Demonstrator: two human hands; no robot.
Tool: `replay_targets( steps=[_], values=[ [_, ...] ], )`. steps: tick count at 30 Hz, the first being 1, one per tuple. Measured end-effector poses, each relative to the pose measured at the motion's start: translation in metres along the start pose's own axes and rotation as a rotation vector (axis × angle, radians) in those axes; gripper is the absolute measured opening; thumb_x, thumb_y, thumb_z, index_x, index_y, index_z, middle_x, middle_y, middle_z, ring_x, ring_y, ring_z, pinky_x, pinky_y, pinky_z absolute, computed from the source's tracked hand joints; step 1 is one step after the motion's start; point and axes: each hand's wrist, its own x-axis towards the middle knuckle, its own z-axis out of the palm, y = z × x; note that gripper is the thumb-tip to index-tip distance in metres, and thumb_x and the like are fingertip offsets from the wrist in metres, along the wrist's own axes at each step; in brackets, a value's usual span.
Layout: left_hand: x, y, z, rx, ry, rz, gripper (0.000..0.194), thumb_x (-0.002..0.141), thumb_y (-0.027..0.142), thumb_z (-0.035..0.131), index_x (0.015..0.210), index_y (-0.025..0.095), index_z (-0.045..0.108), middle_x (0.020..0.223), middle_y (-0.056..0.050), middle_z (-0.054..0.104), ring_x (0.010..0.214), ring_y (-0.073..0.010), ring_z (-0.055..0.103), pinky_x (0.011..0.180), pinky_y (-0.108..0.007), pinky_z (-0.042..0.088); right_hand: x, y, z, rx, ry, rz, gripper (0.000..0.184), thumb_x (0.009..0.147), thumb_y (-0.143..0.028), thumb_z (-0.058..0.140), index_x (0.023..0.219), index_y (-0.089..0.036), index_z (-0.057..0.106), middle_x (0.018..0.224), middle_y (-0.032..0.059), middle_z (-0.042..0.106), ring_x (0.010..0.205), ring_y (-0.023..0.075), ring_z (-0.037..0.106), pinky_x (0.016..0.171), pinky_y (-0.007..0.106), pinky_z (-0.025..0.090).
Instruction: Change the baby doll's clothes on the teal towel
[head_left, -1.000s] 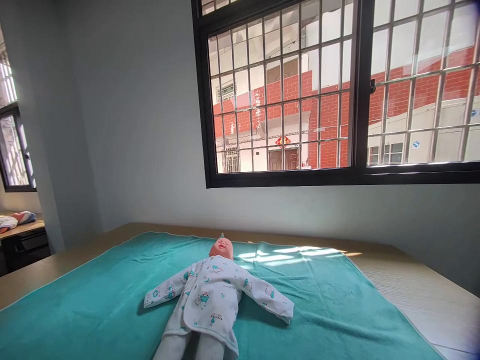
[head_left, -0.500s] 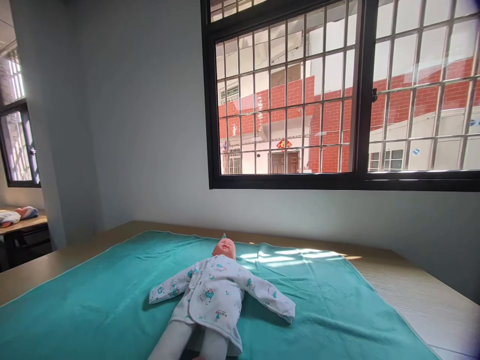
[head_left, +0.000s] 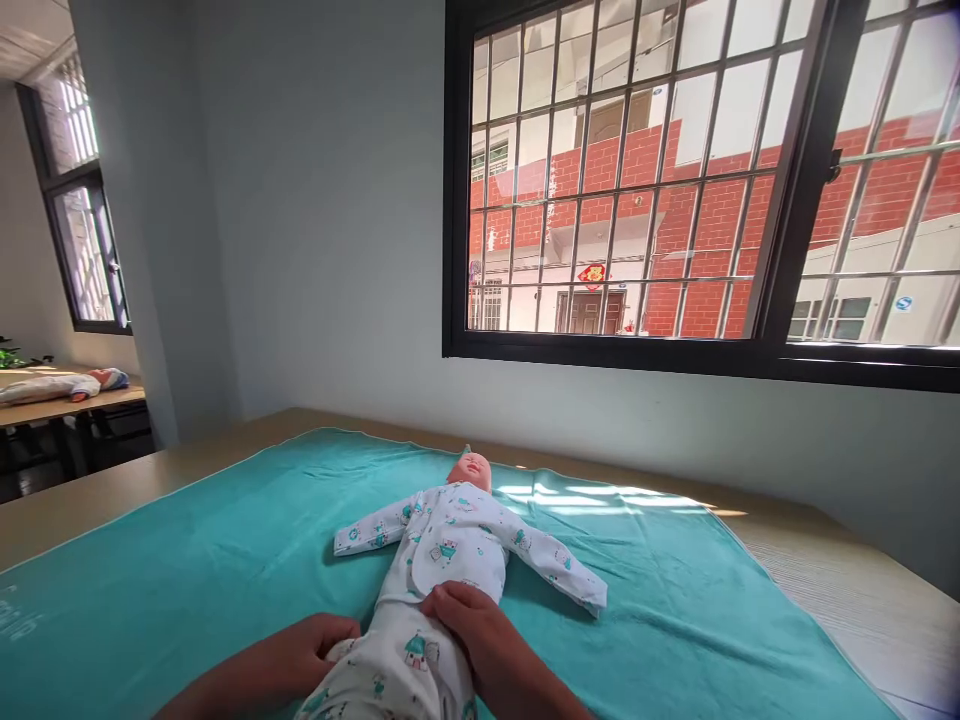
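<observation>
A baby doll (head_left: 450, 535) in a white printed top lies on its back on a teal blanket (head_left: 187, 570), sleeves spread out to both sides. My left hand (head_left: 311, 645) grips the printed trousers (head_left: 397, 670) at the doll's left hip, fingers curled on the fabric. My right hand (head_left: 469, 625) holds the waistband at the other hip, fingers closed on the cloth just under the hem of the top. The doll's legs run out of the frame at the bottom.
The blanket covers a wooden table (head_left: 840, 590) that stands against a grey wall under a barred window (head_left: 675, 180). At the far left another table (head_left: 67, 405) carries a second dressed doll (head_left: 64, 384).
Both my hands have come into view and closed on printed trousers at the doll's waist; the legs were bare before. The camera has turned a little to the left.
</observation>
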Motion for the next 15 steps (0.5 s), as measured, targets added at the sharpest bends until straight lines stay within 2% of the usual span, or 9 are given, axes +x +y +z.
replay_targets(
  steps=[2,5,8,10,13,15],
  values=[
    [0.012,0.005,-0.001,-0.069,-0.005,0.043,0.015,0.059,0.029,0.064,0.067,0.018,0.056,0.065,0.006,0.056,0.068,-0.0154,0.052,0.060,-0.023,0.036,0.002,0.002,-0.004,-0.125,0.021,-0.045,0.019,0.068,-0.030,0.068,0.080,-0.016,0.061,0.070,-0.0026,0.057,0.064,0.0115,0.050,0.061,0.022,0.038],
    [0.026,0.005,0.003,-0.206,0.127,0.063,0.015,0.058,0.028,0.058,0.067,0.020,0.049,0.064,0.006,0.050,0.067,-0.0141,0.048,0.062,-0.023,0.038,-0.001,0.000,-0.006,-0.434,0.044,-0.160,0.026,0.062,-0.009,0.060,0.086,-0.018,0.062,0.072,-0.0038,0.056,0.066,0.0114,0.048,0.059,0.021,0.035],
    [0.040,-0.002,0.010,-0.318,0.200,0.097,0.022,0.062,0.036,0.061,0.076,0.020,0.056,0.074,0.002,0.057,0.078,-0.0184,0.055,0.071,-0.027,0.045,-0.006,-0.003,0.001,-0.735,0.193,-0.245,0.025,0.063,-0.005,0.056,0.083,-0.020,0.062,0.079,-0.0008,0.059,0.073,0.0147,0.052,0.063,0.024,0.037],
    [0.051,-0.004,0.012,-0.330,0.241,0.153,0.033,0.067,0.043,0.061,0.091,0.019,0.061,0.091,-0.004,0.063,0.093,-0.0227,0.058,0.078,-0.030,0.047,-0.006,-0.001,0.008,-0.859,0.263,-0.317,0.019,0.068,-0.009,0.059,0.082,-0.021,0.061,0.087,0.0017,0.061,0.080,0.0178,0.055,0.069,0.026,0.040],
    [0.067,0.001,0.015,-0.103,0.256,0.288,0.040,0.067,0.036,0.064,0.104,0.022,0.063,0.117,-0.008,0.060,0.112,-0.0267,0.055,0.084,-0.029,0.048,-0.001,0.008,0.009,-0.909,0.340,-0.447,0.013,0.075,-0.018,0.063,0.086,-0.023,0.060,0.096,0.0036,0.061,0.089,0.0212,0.057,0.077,0.029,0.043],
    [0.075,0.012,0.018,0.099,0.251,0.372,0.042,0.063,0.026,0.067,0.105,0.022,0.064,0.118,-0.008,0.059,0.114,-0.0279,0.053,0.093,-0.030,0.045,0.004,0.014,0.000,-0.894,0.437,-0.493,0.017,0.073,-0.021,0.067,0.089,-0.022,0.059,0.101,0.0053,0.060,0.094,0.0233,0.056,0.081,0.032,0.045]
  ],
)
